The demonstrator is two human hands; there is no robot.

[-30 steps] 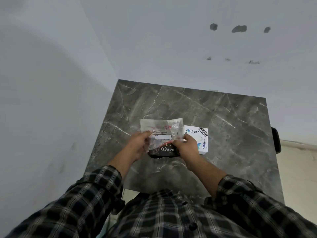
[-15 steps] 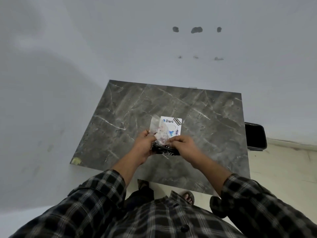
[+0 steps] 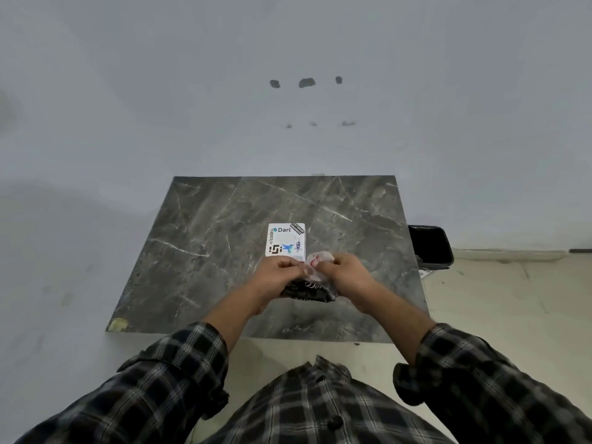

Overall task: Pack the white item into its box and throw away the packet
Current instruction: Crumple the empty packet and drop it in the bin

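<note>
A white item (image 3: 286,240) with "Dart" and other stickers lies flat on the dark marble table (image 3: 205,248), just beyond my hands. My left hand (image 3: 282,274) and my right hand (image 3: 341,274) both pinch a crumpled clear plastic packet (image 3: 317,264) with red print, held just above the table. Under the packet, between my hands, sits a dark box (image 3: 307,291) with white script lettering. My fingers hide most of the packet and the top of the box.
A black bin (image 3: 431,246) stands on the floor off the table's right edge, against the white wall. A yellowish mark (image 3: 118,324) is at the table's front left corner. Pale floor shows at the right and in front.
The packet, spread out flat a second ago, is now crumpled small between my hands. The view has shifted left, so the white item shows fully and the bin has come into sight.
</note>
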